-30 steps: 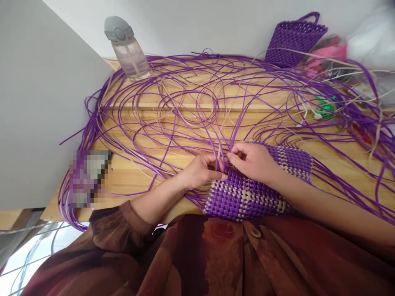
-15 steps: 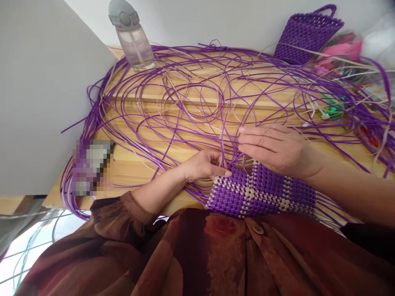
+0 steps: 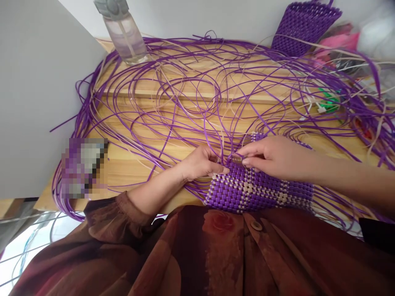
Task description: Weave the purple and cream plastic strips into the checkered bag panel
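A partly woven purple and cream panel lies at the near edge of the wooden table, against my body. My left hand rests at the panel's left top corner, fingers curled and thumb pressed on the weave, pinching strands there. My right hand reaches in from the right over the panel's top edge, its fingertips pinched on a purple strand right beside my left hand. Many long loose purple and cream strands fan out from the panel across the table.
A clear water bottle with a grey lid stands at the back left. A finished purple woven basket leans at the back right, beside pink and green items. A grey wall panel borders the table's left side.
My right hand went from pinching at the weave to flat and lifted over the strands, then came back down and pinched a strand at the panel's top edge. The left hand stayed put.
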Demonstrator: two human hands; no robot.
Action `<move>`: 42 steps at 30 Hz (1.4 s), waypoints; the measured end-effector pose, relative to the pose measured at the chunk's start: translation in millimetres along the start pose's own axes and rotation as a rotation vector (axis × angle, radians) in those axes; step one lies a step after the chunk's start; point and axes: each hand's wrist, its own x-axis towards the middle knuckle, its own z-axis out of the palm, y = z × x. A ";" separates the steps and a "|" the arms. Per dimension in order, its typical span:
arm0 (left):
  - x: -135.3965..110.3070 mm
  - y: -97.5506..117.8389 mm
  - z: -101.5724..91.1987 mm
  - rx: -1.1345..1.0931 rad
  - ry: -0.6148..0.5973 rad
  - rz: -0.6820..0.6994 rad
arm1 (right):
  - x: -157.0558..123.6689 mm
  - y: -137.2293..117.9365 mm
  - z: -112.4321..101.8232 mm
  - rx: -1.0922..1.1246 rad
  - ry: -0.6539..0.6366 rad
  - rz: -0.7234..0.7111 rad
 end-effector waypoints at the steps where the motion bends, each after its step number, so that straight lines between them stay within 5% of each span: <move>1: -0.1 -0.3 -0.5 0.001 -0.009 -0.008 | 0.9 -1.6 2.6 0.155 -0.061 0.094; 4: -0.6 -1.3 -1.9 0.010 -0.010 -0.026 | 2.0 -8.9 14.2 0.489 -0.135 0.324; 8: -1.4 -2.0 -1.0 -0.016 -0.007 -0.029 | -1.1 -18.8 24.3 0.575 -0.089 0.407; 15: -1.6 -4.4 0.7 -0.050 0.015 -0.040 | -3.6 -16.9 4.1 -0.091 0.017 -0.058; 17: -1.5 -3.8 0.2 -0.042 0.007 -0.037 | -1.5 -13.3 -0.7 -0.143 0.044 -0.088; 26: -2.6 -1.1 1.0 -0.010 0.032 -0.004 | 11.0 -18.9 14.9 0.632 -0.103 0.408; 33: 0.1 -7.6 -2.1 -0.042 -0.058 0.040 | 8.9 -29.3 19.7 0.721 -0.008 0.425; 38: 2.0 -15.6 3.9 0.033 0.048 0.082 | 8.2 -26.0 28.6 0.760 0.047 0.334; 42: 0.1 -17.3 9.8 0.119 0.133 0.074 | 11.6 -19.9 19.9 0.655 -0.034 0.278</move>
